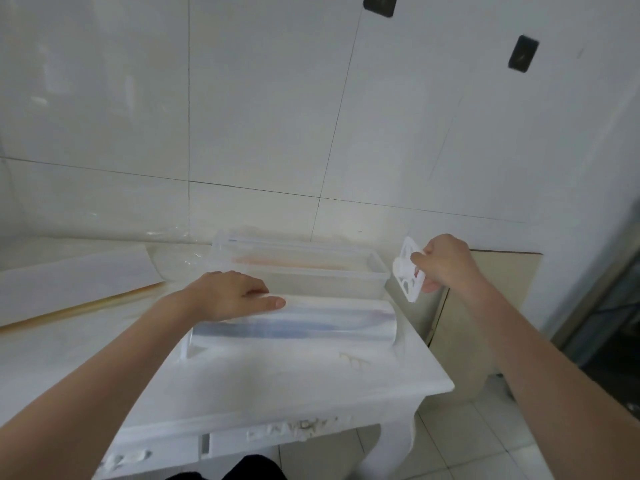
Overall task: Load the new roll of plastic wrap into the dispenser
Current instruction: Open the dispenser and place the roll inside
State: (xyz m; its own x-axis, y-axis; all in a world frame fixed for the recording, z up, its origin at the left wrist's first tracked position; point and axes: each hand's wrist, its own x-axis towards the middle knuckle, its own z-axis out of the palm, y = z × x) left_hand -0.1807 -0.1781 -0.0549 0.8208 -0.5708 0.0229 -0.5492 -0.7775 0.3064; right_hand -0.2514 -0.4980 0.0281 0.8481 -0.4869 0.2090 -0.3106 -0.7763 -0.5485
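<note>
A roll of clear plastic wrap (pixel 311 322) lies lengthwise on the white table (pixel 277 382). My left hand (pixel 230 294) rests flat on the roll's left part, fingers stretched along its top. A white end cap appears fitted on the roll's left end (pixel 188 346). Just beyond the roll's right end, in the air, my right hand (pixel 446 263) pinches a white square plastic end cap (pixel 408 271). Behind the roll stands the translucent dispenser box (pixel 301 261), open on top.
A cardboard tube (pixel 86 306) and a white sheet (pixel 76 275) lie on the table's left side. White tiled wall stands close behind. The table's right edge drops off next to a beige cabinet (pixel 485 306). Tiled floor lies below.
</note>
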